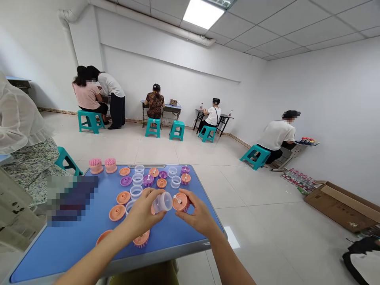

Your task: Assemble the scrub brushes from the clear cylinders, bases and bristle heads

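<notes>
Between the fingers of my left hand (148,208) is a translucent plastic cup (165,202), tilted with its round end toward the right. My right hand (197,213) grips an orange bristled piece (180,202) that has a small white stem on its face. Cup and orange piece are side by side, close together above the blue table (86,241). Beyond my hands lie orange discs (116,212), purple discs (126,181), clear rings (137,179) and bristled pieces with white stems (148,180). Another orange bristled piece (141,239) rests near my left forearm.
Two pink bristled brushes (110,165) stand at the table's far left corner. A person in a white top (18,114) is close on the left. Several people sit at desks farther off. A cardboard box (341,204) lies on the floor at right.
</notes>
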Tool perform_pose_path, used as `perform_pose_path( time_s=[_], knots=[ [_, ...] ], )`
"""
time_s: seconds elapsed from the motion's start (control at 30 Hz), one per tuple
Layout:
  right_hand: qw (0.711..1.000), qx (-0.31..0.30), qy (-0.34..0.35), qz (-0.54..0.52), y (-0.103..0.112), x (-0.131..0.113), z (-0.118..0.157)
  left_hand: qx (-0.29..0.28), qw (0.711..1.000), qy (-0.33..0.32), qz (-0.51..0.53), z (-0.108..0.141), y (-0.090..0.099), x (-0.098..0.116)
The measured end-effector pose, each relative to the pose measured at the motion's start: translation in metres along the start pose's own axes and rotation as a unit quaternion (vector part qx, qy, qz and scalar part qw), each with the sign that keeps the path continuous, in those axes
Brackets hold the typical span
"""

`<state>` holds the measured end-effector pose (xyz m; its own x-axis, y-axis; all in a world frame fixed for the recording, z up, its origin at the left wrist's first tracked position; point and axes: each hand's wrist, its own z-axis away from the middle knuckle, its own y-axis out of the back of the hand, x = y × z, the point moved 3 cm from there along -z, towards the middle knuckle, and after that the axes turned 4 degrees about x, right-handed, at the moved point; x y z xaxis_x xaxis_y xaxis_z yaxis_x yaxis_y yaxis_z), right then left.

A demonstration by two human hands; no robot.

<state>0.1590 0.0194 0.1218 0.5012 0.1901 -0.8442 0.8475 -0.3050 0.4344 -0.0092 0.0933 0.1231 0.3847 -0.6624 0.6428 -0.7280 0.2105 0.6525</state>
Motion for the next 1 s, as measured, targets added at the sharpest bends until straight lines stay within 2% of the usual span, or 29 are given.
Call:
perform_pose_path(
  time_s=[0.27, 0.37, 0.6, 0.8, 1.0],
  knots=[
    [0.996, -0.040, -0.006, 0.076, -0.007, -0.014, 0.006, -0.030, 0.994, 0.036, 0.102, 0.012, 0.002, -0.011],
    [0.992, -0.056, 0.002, 0.110, -0.006, -0.022, 0.008, -0.038, 0.992, 0.049, 0.111, 0.013, 0.003, -0.011],
    [0.985, -0.101, 0.079, 0.117, -0.007, -0.022, 0.010, -0.063, 0.991, 0.042, 0.111, 0.015, 0.004, -0.009],
    [0.989, -0.091, 0.044, 0.106, -0.007, -0.020, 0.014, -0.086, 0.982, 0.076, 0.150, 0.021, -0.004, -0.009],
    [0.990, -0.075, 0.087, 0.077, -0.006, -0.020, 0.016, -0.085, 0.984, 0.095, 0.126, 0.020, -0.001, 0.004]
  ],
)
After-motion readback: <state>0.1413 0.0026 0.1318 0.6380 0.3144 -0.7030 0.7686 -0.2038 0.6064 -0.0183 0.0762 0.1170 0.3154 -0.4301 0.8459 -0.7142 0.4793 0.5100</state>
